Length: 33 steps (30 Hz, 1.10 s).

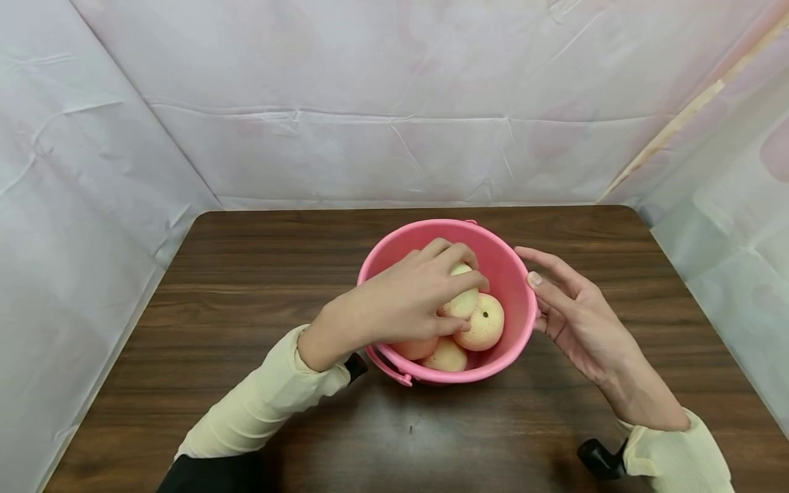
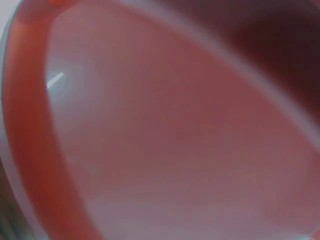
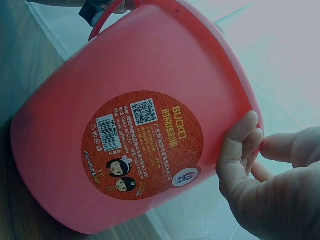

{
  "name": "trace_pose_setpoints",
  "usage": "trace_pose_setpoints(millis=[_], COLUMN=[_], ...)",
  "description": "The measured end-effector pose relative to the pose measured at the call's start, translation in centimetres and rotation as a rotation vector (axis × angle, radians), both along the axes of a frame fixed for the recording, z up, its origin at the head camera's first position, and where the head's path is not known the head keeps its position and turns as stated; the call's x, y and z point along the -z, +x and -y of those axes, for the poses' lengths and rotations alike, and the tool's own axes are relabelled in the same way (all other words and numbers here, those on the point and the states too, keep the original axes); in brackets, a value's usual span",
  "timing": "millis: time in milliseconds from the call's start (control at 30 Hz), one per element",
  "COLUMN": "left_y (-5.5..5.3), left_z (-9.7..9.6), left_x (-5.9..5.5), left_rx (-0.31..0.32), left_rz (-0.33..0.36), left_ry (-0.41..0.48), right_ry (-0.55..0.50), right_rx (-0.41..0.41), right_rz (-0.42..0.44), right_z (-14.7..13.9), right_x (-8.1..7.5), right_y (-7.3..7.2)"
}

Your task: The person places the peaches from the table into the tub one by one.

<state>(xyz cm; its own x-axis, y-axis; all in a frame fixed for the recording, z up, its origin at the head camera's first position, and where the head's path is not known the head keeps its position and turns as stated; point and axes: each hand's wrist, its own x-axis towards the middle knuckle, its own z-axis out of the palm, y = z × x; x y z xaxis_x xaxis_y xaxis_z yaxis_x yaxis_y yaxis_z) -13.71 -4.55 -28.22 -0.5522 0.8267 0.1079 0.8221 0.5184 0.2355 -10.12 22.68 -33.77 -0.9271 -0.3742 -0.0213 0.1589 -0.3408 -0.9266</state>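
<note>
A pink plastic bucket [image 1: 520,329] stands on the table with several round, pale yellow, pink-tinged fruits that look like peaches inside. My left hand [image 1: 409,291] reaches in over the near left rim, its curled fingers gripping one peach [image 1: 462,301] above the others. Beside it lies another peach [image 1: 483,323] with a dark stem hole. At the right rim, my right hand [image 1: 582,315] pinches the bucket's edge between thumb and fingers. In the right wrist view, those fingers [image 3: 235,150] press the outer wall under the rim. The left wrist view holds only blurred pink bucket wall [image 2: 165,125].
The bucket rests on a dark wood-grain table [image 1: 259,274]. Its pink handle [image 1: 391,370] hangs at the near left rim. A round red label [image 3: 142,145] is stuck on the bucket's outside. Pale plastic sheeting [image 1: 370,103] surrounds the table at the back and sides.
</note>
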Motion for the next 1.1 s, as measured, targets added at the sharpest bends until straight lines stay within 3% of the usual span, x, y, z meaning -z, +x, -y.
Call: trace_pose_setpoints(millis=[500, 867, 1100], left_y=[0.2, 0.2, -0.1], left_z=[0.5, 2.1, 4.2], left_x=[0.0, -0.8, -1.1], left_rx=[-0.007, -0.005, -0.062], left_rz=[-0.04, -0.084, -0.135], left_ry=[0.007, 0.162, 0.245], right_ry=[-0.026, -0.002, 0.096], right_rx=[-0.013, -0.006, 0.046], right_rz=[-0.006, 0.005, -0.023], right_z=[0.0, -0.3, -0.5], right_x=[0.2, 0.2, 0.1], right_y=[-0.2, -0.3, -0.2])
